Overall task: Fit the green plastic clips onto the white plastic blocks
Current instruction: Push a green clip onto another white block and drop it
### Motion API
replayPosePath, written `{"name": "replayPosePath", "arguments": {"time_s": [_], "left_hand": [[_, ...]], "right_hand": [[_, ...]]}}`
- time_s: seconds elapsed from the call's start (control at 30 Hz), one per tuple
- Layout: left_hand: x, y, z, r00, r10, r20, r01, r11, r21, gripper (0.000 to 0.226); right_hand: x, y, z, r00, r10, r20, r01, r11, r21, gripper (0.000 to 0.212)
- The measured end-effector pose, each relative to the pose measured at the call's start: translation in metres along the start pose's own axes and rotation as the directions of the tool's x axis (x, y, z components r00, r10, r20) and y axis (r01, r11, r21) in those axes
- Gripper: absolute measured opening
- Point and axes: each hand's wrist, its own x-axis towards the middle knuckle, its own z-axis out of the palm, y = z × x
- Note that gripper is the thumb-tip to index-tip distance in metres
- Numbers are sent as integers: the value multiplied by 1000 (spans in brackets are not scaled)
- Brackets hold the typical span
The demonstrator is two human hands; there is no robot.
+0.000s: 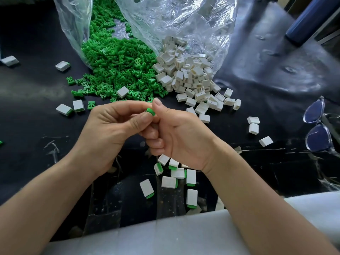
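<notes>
Here, at mid-frame, left hand (110, 129) and right hand (184, 137) pressed together, fingers curled, pinching one green clip (150, 111) between thumbs and forefingers; impossible to tell whether a white block sits under it. Above, spilling from clear bags (184, 21): heap of green clips (117, 65) upper centre-left, heap of white blocks (189, 74) touching its right side. Lower centre, beneath the wrists, several finished blocks (191, 176) with green ends. Glasses (318, 129) at right edge.
</notes>
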Motion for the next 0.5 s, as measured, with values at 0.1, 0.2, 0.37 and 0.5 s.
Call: {"name": "replayPosePath", "arguments": {"time_s": [0.1,0.2,0.37,0.5], "left_hand": [[-1,2,0,1000,-20,-1,20,1000,0,22],[-1,4,-1,998,-58,-3,58,998,-25,21],[0,4,0,995,-96,-25,95,995,-29,24],[0,5,0,994,-109,-20,109,994,-16,30]], "right_hand": [[1,-2,-2,999,28,-38,-28,1000,-10,51],[1,-2,-2,996,28,-85,-33,998,-56,42],[-1,-3,0,993,15,-119,-28,994,-108,40],[-2,-1,1,991,-37,-125,13,982,-189,34]]}}
